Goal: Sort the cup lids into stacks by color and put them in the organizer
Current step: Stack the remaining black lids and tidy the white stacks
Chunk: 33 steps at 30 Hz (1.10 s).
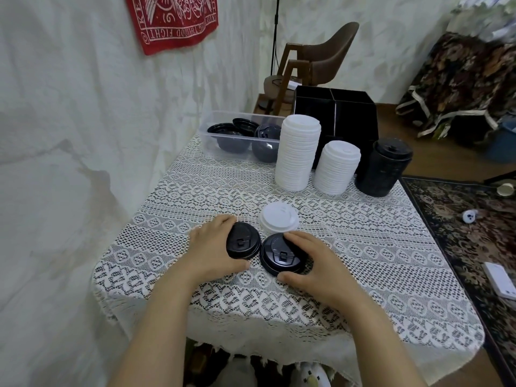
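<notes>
my left hand (212,247): curled round a black lid (243,244), front half of the counter (363,275)
my right hand (312,263): gripping a second black lid (280,256), right beside the first
white lid (278,221): lying loose just behind those
back edge: tall white stack (300,152), shorter white stack (336,167), black stack (384,167), with the organizer (349,115) behind them

Soft even indoor light, faint shadows, wide-angle edge distortion, slight blur

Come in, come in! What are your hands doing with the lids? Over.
Left hand grips left black lid. Right hand grips right black lid. White lid loose just behind them. Three stacks stand before the organizer.
</notes>
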Tool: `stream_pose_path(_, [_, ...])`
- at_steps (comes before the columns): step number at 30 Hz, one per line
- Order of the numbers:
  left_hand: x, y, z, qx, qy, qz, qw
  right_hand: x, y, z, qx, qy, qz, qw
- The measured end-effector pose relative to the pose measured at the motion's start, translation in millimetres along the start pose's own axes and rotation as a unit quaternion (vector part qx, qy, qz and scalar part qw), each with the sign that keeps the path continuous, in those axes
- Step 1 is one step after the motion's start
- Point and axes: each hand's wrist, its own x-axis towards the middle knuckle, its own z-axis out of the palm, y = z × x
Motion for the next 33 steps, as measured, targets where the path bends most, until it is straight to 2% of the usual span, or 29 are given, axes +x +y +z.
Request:
stream_pose_path(2, [-2.5,0.0,-1.4,-0.028,-0.003,0.002,1.000,-0.2,-0.5,-0.5,0.004,-0.001,0.001,1.000])
stream_pose_path(6, [-9.1,4.7,-8.7,-0.125,0.041,-0.003,0.991,-0.6,-0.7,0.0,0.010,0.001,0.002,1.000])
stream_pose_path(9, [-16.2,16.6,-13.1,-0.169,0.053,0.042,0.983,-0.1,-0.5,0.4,0.021,0.001,0.001,1.000])
stream_pose_path(13, [-19.6,37.1,-6.1,-0.141,0.017,0.108,0.984,-0.9,2.4,-0.9,0.058,-0.003,0.012,0.998])
stream_pose_path(18, [-16.7,53.3,6.2,-0.122,-0.026,0.129,0.984,-6.9,7.0,-10.7,0.101,-0.007,0.019,0.995])
stream_pose_path(22, [-13.6,60.3,11.2,-0.114,-0.029,0.141,0.983,-7.3,9.0,-12.2,0.104,0.009,0.016,0.994])
stream_pose_path(33, [-10.2,43.2,9.3,-0.134,-0.069,0.088,0.985,-5.9,5.7,-9.2,0.081,0.022,0.004,0.996])
